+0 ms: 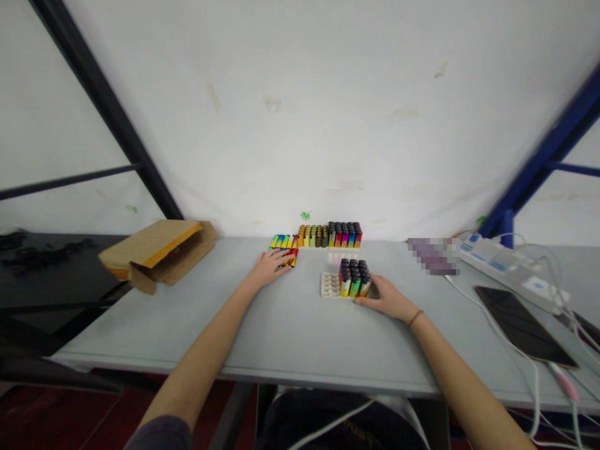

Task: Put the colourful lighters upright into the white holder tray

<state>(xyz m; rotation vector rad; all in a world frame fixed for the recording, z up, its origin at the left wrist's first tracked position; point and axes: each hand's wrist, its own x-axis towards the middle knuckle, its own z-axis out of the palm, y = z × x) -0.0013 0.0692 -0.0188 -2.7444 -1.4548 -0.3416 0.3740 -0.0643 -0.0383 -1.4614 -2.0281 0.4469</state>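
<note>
My left hand (269, 270) reaches over a group of colourful lighters (283, 241) lying flat in rows. Its fingers are stretched out and touch the nearer ones; what lies under the fingertips is partly hidden. My right hand (388, 296) grips the right end of a white tray (330, 295), thumb at the front and fingers behind. Black-topped lighters (355, 278) stand upright in the tray's right part, while round holes show bare at its left end. The right fingertips are hidden behind these lighters.
Against the wall stand yellow-to-dark lighters (314, 236) and black-topped multicoloured lighters (345, 235). An opened cardboard box (159, 247) lies at the left table edge. On the right are a phone (522, 325), a white power strip (509, 265), cables and a blurred purple item (432, 256).
</note>
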